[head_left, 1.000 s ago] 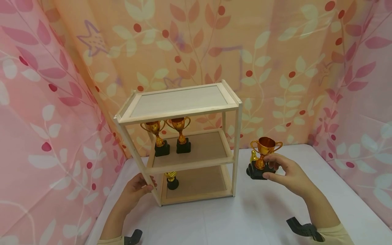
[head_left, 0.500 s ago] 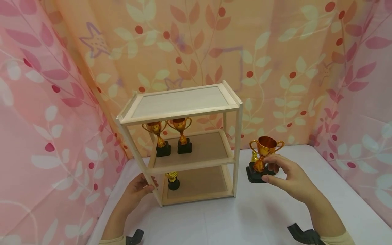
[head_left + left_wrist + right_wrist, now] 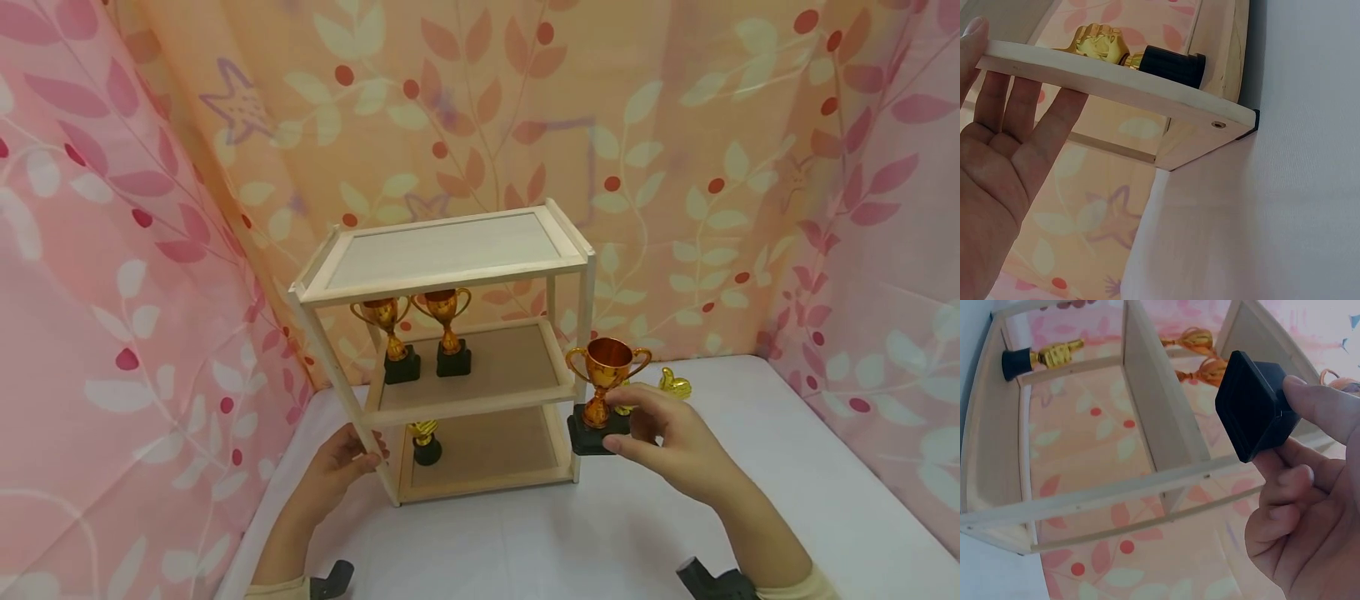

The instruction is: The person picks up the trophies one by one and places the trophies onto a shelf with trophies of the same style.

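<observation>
Head view: the right hand (image 3: 671,440) pinches the trophy (image 3: 609,357) between thumb and fingers at its stem and black base (image 3: 585,435). Trophy position: upright, appearing in front of the right front post (image 3: 587,300) of the wooden shelf (image 3: 450,250). Finish: glossy orange-gold cup, two looped handles; base stepped and square. The left hand (image 3: 330,473) grips the left front post (image 3: 333,375), thumb opposing fingers. Curtain marking: purple star outline (image 3: 236,103).

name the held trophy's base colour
The base is black, clearest in the right wrist view.
</observation>
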`<state>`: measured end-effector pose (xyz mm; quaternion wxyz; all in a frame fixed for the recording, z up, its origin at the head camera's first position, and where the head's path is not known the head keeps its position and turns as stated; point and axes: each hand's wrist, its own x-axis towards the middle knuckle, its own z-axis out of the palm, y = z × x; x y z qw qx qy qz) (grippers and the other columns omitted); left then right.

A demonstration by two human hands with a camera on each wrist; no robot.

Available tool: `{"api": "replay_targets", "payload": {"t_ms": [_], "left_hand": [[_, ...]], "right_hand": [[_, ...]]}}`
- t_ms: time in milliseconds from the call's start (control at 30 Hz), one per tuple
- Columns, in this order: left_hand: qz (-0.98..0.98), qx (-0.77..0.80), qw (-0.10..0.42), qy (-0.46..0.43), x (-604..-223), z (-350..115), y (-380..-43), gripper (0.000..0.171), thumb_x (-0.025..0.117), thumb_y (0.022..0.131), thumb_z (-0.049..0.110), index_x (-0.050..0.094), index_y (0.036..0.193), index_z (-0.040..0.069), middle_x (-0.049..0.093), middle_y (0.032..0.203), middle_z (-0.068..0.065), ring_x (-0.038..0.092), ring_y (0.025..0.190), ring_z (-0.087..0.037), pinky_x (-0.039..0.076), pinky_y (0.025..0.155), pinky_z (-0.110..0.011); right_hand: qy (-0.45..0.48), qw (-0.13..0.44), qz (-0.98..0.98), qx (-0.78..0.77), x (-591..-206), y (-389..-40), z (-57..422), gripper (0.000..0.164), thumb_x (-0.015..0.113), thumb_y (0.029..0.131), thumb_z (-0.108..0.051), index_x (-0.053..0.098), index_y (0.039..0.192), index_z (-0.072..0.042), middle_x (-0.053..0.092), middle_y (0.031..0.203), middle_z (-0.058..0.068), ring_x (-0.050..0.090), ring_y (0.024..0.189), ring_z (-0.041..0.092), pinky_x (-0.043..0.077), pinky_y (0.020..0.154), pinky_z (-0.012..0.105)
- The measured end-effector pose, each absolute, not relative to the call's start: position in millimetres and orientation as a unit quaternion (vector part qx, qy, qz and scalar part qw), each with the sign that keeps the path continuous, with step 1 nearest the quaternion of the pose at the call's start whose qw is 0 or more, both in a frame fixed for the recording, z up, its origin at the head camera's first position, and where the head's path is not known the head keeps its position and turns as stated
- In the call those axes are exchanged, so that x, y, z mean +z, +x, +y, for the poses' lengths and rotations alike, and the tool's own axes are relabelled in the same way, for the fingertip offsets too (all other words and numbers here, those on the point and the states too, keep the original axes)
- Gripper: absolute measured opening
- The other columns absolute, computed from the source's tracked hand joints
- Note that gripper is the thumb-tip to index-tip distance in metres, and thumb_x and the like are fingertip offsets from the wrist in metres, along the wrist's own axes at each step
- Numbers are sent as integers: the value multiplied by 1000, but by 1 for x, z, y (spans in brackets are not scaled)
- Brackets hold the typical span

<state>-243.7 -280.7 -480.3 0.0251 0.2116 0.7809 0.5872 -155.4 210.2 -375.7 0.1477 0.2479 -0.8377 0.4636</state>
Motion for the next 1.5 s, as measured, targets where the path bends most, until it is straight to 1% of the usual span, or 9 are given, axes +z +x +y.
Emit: {"api": "replay_targets", "payload": {"t_ms": [100,367,600,800,867,1067,1233,1367,1500], "left_hand": [[780,587,28,216,-481,-281,-245,34,58,95,8,46,124,-2,60,110,-18,61,101,-21,52,89,-27],[771,595,30,224,-481,-282,-245,29,57,95,7,47,122,2,60,112,-19,61,103,-21,52,89,-28],[775,591,29,222,-483,-283,-245,32,57,95,9,45,124,-1,60,110,-19,61,102,-23,52,89,-29],[775,584,27,241,-484,-285,-247,25,57,95,10,49,119,5,61,109,-17,61,102,-23,52,89,-31],[774,581,26,252,-484,-285,-247,24,57,96,10,49,119,7,61,109,-15,61,103,-22,52,89,-31],[776,575,28,258,-484,-285,-247,23,56,96,10,48,119,7,61,109,-14,60,104,-21,51,89,-31],[785,572,31,235,-484,-284,-245,27,57,96,12,47,121,5,60,108,-17,61,102,-22,52,88,-29],[789,570,32,228,-482,-283,-244,29,57,96,12,47,121,4,60,109,-17,61,102,-24,51,88,-29],[788,569,29,233,-479,-281,-243,26,57,96,12,48,119,5,60,108,-17,60,102,-25,52,88,-31]], "right_hand": [[249,143,-831,476,-374,-156,203,42,75,83,-12,58,120,-20,59,92,-2,48,57,11,43,49,24],[232,136,-838,475,-366,-159,181,39,76,83,-25,58,117,-27,49,75,-4,42,55,10,39,48,23],[215,149,-853,451,-360,-164,163,41,75,82,-33,58,119,-33,59,94,-10,42,52,8,39,48,23],[198,144,-853,461,-358,-168,151,43,73,82,-40,58,122,-35,62,113,-14,48,53,9,44,49,24],[196,149,-851,463,-358,-170,147,45,73,82,-41,58,124,-35,62,116,-14,49,54,10,45,51,24],[181,143,-854,467,-358,-175,135,45,72,82,-46,56,124,-40,59,121,-16,56,65,12,50,60,26],[165,137,-849,483,-359,-182,125,46,72,83,-44,56,126,-37,58,125,-10,65,87,14,55,71,27],[162,135,-844,494,-358,-186,116,46,72,84,-43,56,127,-33,58,128,-7,64,103,20,54,79,32],[169,149,-847,482,-356,-190,108,43,70,86,-41,57,126,-31,58,127,-9,60,106,20,52,80,35]]}}
